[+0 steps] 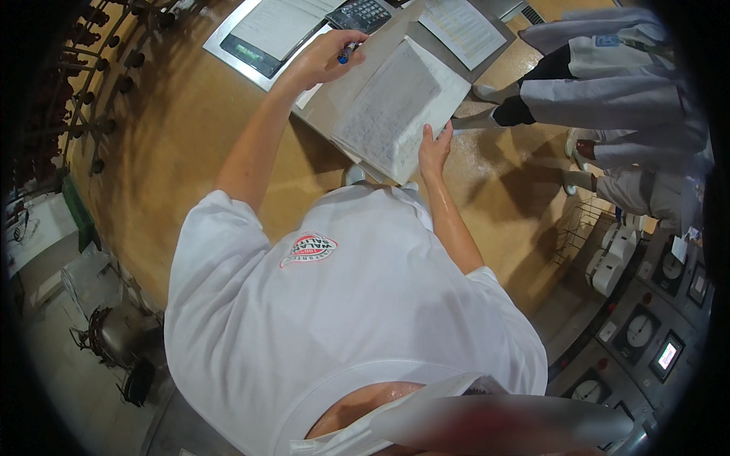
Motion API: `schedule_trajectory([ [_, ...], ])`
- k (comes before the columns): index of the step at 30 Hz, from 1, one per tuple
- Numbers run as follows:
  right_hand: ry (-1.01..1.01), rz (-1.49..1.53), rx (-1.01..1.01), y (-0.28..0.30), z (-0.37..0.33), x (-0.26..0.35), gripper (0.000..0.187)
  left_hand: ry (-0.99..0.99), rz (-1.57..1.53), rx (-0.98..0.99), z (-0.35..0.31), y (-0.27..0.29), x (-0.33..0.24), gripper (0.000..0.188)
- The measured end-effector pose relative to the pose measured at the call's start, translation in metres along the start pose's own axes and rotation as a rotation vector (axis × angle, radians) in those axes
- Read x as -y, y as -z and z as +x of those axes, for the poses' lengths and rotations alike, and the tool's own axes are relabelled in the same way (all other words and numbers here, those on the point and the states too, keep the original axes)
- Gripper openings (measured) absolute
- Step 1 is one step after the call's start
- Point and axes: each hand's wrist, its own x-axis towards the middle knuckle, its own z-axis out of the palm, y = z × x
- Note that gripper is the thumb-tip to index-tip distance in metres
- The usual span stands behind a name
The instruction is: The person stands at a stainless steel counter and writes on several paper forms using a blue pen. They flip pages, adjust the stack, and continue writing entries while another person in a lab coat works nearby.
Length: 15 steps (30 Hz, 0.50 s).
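Observation:
My left hand is closed around a pen with a dark blue end, above the far left edge of a notebook. The notebook, its page filled with handwriting, lies on a grey table in front of me. At its near right edge, my right hand grips the pages, thumb toward the top; the fingertips underneath are hidden. Beyond the left hand sit papers on a flat metal scale-like device with a green display. A dark calculator rests beside them.
A printed sheet lies at the table's far right. People in white coats stand to the right. Below them are a wire basket and a control panel with dials. Wheeled racks stand at the left.

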Motion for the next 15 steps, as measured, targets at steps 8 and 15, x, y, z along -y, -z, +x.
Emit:
schedule_trajectory([
  [8, -0.198, 0.048, 0.189, 0.025, 0.026, -0.008, 0.047, 0.186, -0.141, 0.08, 0.003, -0.012, -0.036, 0.04],
  [15, -0.334, 0.462, 0.531, 0.047, 0.052, -0.007, 0.029, 0.347, -0.543, 0.049, 0.001, -0.029, -0.033, 0.04],
])
